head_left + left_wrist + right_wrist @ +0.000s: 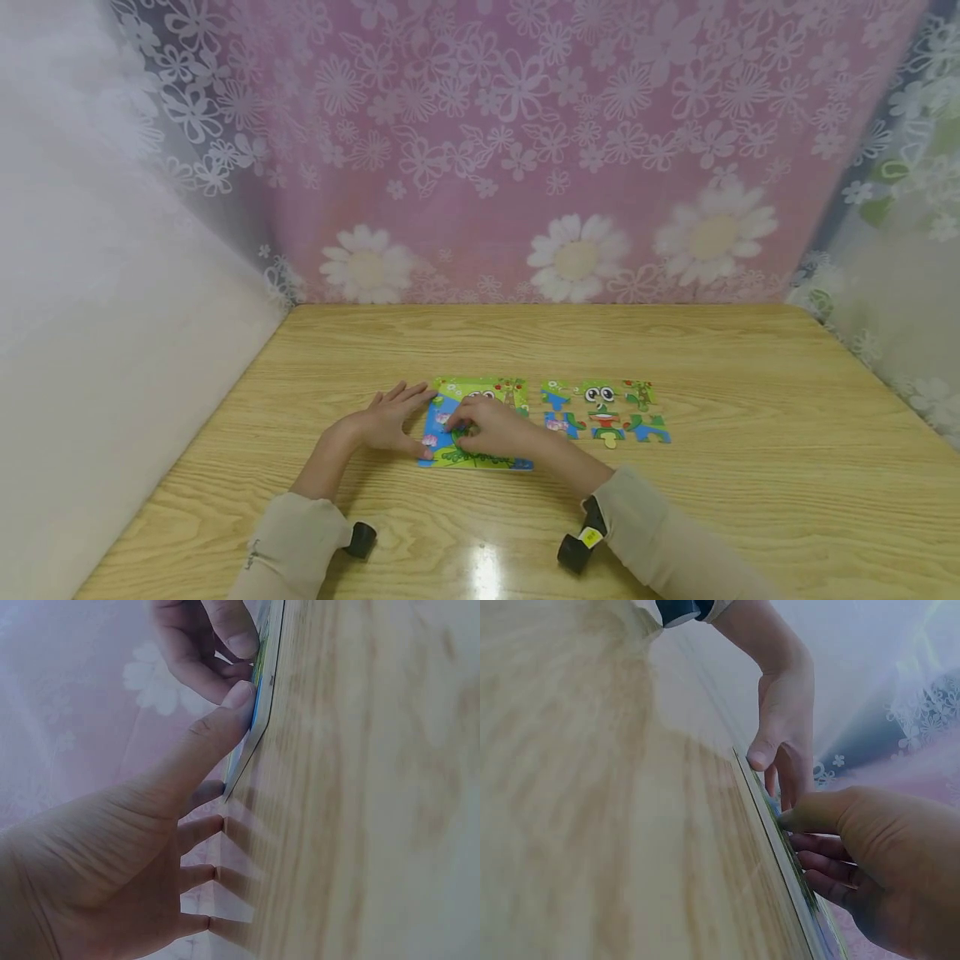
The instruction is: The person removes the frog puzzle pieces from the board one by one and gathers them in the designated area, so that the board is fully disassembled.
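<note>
A flat puzzle board point(487, 463) with a printed frog scene, blue and green, lies on the table in front of me. My left hand point(390, 421) spreads at the board's left side, its thumb on the lower left edge; in the left wrist view the other fingertips reach down to the table and the board's corner. Over the board's middle is my right hand point(491, 427), thumb and fingers bent and touching its surface. In the right wrist view this right hand point(889, 870) hides what lies under its fingertips, so a piece between them cannot be made out.
Right of the board lie several loose puzzle pieces in rows, among them an eyes piece point(599, 394), a red mouth piece point(603, 419) and a tree piece point(640, 393). The wooden table point(480, 342) meets a pink flowered curtain point(480, 192) behind.
</note>
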A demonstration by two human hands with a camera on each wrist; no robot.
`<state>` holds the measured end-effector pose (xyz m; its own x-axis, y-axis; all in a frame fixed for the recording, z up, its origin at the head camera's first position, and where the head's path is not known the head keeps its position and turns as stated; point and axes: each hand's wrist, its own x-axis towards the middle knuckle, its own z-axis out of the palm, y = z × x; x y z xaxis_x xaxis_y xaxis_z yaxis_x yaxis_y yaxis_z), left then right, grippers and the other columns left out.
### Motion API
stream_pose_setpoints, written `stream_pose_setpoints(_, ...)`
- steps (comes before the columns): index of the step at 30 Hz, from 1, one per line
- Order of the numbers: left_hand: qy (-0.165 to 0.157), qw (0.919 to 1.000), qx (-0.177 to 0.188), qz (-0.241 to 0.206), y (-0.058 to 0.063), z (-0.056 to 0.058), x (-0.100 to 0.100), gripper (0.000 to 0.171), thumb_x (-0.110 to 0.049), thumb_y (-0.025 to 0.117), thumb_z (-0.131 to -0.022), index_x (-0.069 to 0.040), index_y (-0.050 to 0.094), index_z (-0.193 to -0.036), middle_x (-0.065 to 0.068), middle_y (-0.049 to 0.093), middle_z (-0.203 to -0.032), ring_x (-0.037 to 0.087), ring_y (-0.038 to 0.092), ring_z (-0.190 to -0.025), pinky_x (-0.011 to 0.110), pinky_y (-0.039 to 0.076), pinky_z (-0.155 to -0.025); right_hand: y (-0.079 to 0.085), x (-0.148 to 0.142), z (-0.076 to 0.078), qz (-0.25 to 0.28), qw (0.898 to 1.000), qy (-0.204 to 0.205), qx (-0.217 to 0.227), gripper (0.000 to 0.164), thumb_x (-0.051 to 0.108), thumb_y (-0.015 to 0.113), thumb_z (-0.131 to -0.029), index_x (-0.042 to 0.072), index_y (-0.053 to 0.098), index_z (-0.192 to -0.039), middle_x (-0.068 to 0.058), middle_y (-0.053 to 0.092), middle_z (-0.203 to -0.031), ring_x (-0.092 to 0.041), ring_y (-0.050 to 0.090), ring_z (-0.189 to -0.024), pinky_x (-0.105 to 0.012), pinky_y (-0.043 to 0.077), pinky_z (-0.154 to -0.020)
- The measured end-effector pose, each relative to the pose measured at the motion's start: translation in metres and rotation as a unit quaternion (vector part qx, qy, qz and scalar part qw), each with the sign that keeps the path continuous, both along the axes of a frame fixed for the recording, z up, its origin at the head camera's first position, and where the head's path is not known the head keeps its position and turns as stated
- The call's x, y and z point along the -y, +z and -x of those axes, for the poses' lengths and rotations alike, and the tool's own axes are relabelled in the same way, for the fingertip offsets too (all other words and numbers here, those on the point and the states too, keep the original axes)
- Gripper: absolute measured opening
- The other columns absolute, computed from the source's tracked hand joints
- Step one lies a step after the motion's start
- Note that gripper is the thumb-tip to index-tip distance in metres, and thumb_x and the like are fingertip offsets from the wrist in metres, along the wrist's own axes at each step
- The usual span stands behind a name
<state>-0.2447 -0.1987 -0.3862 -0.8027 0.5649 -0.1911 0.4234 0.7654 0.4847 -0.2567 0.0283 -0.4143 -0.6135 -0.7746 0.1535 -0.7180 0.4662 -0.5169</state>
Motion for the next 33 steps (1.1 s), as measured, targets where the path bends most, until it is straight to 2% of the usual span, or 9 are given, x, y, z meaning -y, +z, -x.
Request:
stream_pose_setpoints(6, 0.001, 1.0000, 0.002, -0.003, -0.002, 0.000, 0.001, 0.095, -0.045, 0.072, -0.077, -0.006, 0.020, -0.147, 0.017, 0.012, -0.150, 0.042, -0.002, -0.134, 0.064, -0.002, -0.100, -0.002, 0.004, -0.001, 0.025, 1.000, -0.003, 0.018, 0.017, 0.009, 0.066, -0.085, 0.010, 0.068, -0.102, 0.005, 0.056, -0.095, -0.008, 0.052, -0.086, -0.020, 0.045, -0.073)
stream_pose_setpoints(10, 0.001, 1.0000, 0.001, -0.004, -0.002, -0.001, 0.002, 0.095, -0.044, 0.072, -0.077, -0.006, 0.021, -0.146, 0.018, 0.012, -0.150, 0.043, -0.001, -0.134, 0.064, -0.002, -0.099, -0.003, 0.006, -0.003, 0.045, 0.998, -0.021, 0.038, 0.016, 0.006, 0.065, -0.084, 0.009, 0.068, -0.101, 0.003, 0.058, -0.095, -0.011, 0.053, -0.085, -0.021, 0.046, -0.071)
stream_pose_setpoints(14, 0.003, 1.0000, 0.000, -0.003, 0.000, -0.001, 0.002, 0.094, -0.044, 0.072, -0.077, -0.005, 0.021, -0.146, 0.018, 0.013, -0.150, 0.043, -0.001, -0.134, 0.064, -0.001, -0.100, -0.004, 0.008, -0.005, 0.057, 0.997, -0.040, 0.033, 0.015, 0.006, 0.066, -0.084, 0.008, 0.068, -0.099, 0.003, 0.058, -0.092, -0.011, 0.054, -0.083, -0.021, 0.046, -0.070)
stream_pose_setpoints(18, 0.008, 1.0000, 0.003, 0.000, 0.000, 0.000, 0.002, 0.083, -0.044, 0.062, -0.085, -0.007, 0.021, -0.146, 0.017, 0.011, -0.150, 0.042, -0.002, -0.134, 0.064, -0.002, -0.099, -0.004, 0.009, -0.006, 0.064, 0.997, -0.049, 0.019, 0.015, 0.005, 0.066, -0.083, 0.008, 0.069, -0.097, 0.003, 0.058, -0.090, -0.011, 0.054, -0.081, -0.021, 0.046, -0.069)
stream_pose_setpoints(22, 0.013, 0.9999, 0.005, 0.002, -0.004, 0.004, 0.003, 0.064, -0.040, 0.045, -0.096, -0.008, 0.022, -0.147, 0.016, 0.011, -0.150, 0.041, -0.002, -0.135, 0.063, -0.004, -0.099, -0.002, 0.009, -0.008, 0.071, 0.996, -0.056, 0.010, 0.014, 0.005, 0.067, -0.082, 0.007, 0.068, -0.096, 0.002, 0.058, -0.089, -0.011, 0.055, -0.079, -0.019, 0.047, -0.068)
stream_pose_setpoints(26, 0.013, 0.9999, 0.007, -0.002, -0.004, 0.006, 0.002, 0.053, -0.033, 0.033, -0.101, -0.007, 0.023, -0.146, 0.017, 0.012, -0.150, 0.041, -0.001, -0.134, 0.064, -0.004, -0.099, -0.002, 0.009, -0.009, 0.081, 0.995, -0.061, 0.007, 0.014, 0.004, 0.068, -0.082, 0.006, 0.068, -0.095, 0.002, 0.058, -0.089, -0.011, 0.056, -0.078, -0.018, 0.047, -0.067)
stream_pose_setpoints(29, 0.008, 0.9998, 0.008, -0.013, -0.003, 0.006, 0.001, 0.051, -0.029, 0.033, -0.102, -0.004, 0.024, -0.145, 0.020, 0.012, -0.149, 0.043, -0.002, -0.134, 0.065, -0.004, -0.098, -0.002, 0.008, -0.009, 0.082, 0.994, -0.065, 0.009, 0.014, 0.005, 0.068, -0.081, 0.007, 0.069, -0.095, 0.003, 0.058, -0.089, -0.010, 0.056, -0.077, -0.018, 0.047, -0.067)
stream_pose_setpoints(33, 0.000, 0.9999, -0.001, -0.015, -0.002, 0.004, 0.001, 0.055, -0.027, 0.043, -0.099, -0.003, 0.025, -0.145, 0.021, 0.012, -0.149, 0.045, -0.002, -0.133, 0.066, -0.003, -0.098, 0.000, 0.005, -0.011, 0.084, 0.994, -0.070, 0.023, 0.014, 0.006, 0.067, -0.082, 0.009, 0.069, -0.096, 0.006, 0.058, -0.088, -0.008, 0.055, -0.078, -0.019, 0.047, -0.067)
